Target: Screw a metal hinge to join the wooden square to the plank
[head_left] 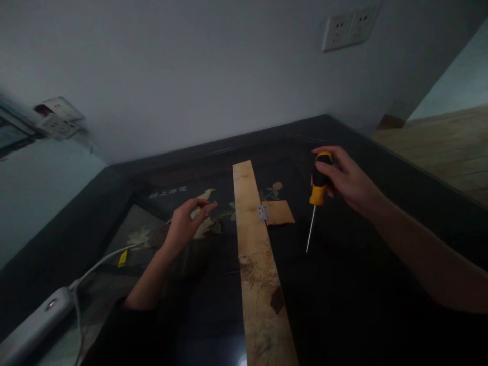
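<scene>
A yellow and black screwdriver [319,178] is gripped by its handle in my right hand [343,175]. Its thin metal shaft slants down, with the tip over the dark tabletop. Left of the wooden plank [251,229], my left hand [188,218] hovers with thumb and forefinger drawn together. Anything between those fingertips is too small to make out. A small metal hinge [263,212] lies across the plank's right edge and a short piece of thin wood [281,212] beside it. Dark stains mark the nearer part of the plank.
The dark tabletop [206,315] carries a printed bird and flowers. At the lower left lies a white power strip [38,325] with a white cable [101,262] bearing a yellow tag [122,258]. Wall sockets [348,28] are at the upper right, others [61,118] at the left.
</scene>
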### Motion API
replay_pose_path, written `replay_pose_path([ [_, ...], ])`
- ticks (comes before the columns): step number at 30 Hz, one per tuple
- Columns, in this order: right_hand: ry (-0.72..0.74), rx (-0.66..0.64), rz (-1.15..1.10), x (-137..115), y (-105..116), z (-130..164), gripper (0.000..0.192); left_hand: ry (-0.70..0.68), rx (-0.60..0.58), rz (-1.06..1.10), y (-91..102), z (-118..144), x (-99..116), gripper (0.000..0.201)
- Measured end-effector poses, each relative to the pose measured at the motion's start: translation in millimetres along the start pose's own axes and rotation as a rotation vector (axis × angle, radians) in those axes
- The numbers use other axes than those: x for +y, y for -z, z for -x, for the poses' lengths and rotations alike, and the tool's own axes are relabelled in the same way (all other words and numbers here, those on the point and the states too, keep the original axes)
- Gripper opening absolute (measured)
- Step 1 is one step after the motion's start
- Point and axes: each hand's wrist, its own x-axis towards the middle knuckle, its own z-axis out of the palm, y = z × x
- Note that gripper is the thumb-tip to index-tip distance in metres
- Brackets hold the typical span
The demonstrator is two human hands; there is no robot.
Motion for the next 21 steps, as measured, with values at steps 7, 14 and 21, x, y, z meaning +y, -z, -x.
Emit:
replay_pose_path([
  [7,-0.235,-0.038,-0.018,44,-3,22,0.031,0.195,-0.025,-0.041,-1.7,42,-53,0.031],
  [14,-0.315,0.063,-0.105,58,-11,25,0.030,0.234,-0.038,-0.053,1.0,39,-65,0.029],
  [21,-0.309,0.087,-0.137,72,-12,23,0.029,0.250,-0.023,-0.060,1.4,39,-61,0.023],
])
